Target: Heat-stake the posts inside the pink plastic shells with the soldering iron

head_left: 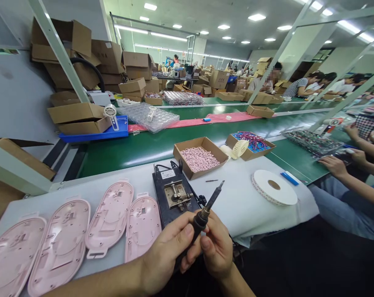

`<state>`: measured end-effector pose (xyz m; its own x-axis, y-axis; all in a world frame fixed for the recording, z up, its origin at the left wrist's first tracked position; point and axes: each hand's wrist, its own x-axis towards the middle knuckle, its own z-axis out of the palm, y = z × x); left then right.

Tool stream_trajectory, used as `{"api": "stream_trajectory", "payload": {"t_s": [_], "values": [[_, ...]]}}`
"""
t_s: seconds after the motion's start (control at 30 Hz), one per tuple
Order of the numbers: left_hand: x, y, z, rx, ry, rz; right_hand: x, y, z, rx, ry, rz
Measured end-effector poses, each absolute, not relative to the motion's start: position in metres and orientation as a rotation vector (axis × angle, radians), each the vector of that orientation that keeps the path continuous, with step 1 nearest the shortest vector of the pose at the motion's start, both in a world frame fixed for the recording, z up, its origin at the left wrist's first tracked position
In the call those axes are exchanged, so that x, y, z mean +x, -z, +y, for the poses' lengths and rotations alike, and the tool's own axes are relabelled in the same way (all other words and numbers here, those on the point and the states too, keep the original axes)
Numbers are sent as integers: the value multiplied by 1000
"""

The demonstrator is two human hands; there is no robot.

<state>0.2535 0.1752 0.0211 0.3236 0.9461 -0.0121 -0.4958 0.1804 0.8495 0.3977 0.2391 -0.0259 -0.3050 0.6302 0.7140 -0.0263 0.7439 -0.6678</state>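
Note:
My left hand (171, 243) is wrapped round the black handle of a soldering iron (202, 214), thumb along its side. The iron tilts up and to the right, its metal tip clear of everything. My right hand (218, 249) closes on the same iron from the other side, its fingers curled by the collar and partly hidden. Just behind my hands is a black device (174, 189) with a metal feed mechanism on top. Several pink plastic shells, among them one nearest my left hand (143, 225), lie with their insides up on the white sheet at the left.
A cardboard box of small pink parts (187, 171) sits behind the device, beside a box of red and blue wires (263, 144). A white reel (273, 187) and a blue tool (289, 178) lie at the right. Beyond runs a green conveyor (137, 148). Co-workers' hands (334, 165) are far right.

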Motion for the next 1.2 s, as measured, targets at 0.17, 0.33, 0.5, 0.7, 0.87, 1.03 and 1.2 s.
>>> {"api": "stream_trajectory", "payload": {"t_s": [0.17,0.33,0.5,0.7,0.87,1.03,1.2], "values": [[255,-19,175,829,-1166,629,400,28,242,-456,-756,-1777],[252,-24,176,833,-1219,655,405,36,246,-467,-746,-1744],[248,-26,177,855,-1209,741,417,41,258,-749,-608,-1765],[247,-27,177,899,-1192,905,446,48,355,-1117,-430,-1918],[247,-29,174,1021,-1090,984,453,60,405,-1130,-374,-2257],[248,-25,170,1107,-1060,971,460,55,392,-1093,-308,-2340],[248,-21,169,1119,-1040,943,464,61,395,-1084,-356,-2461]]}}
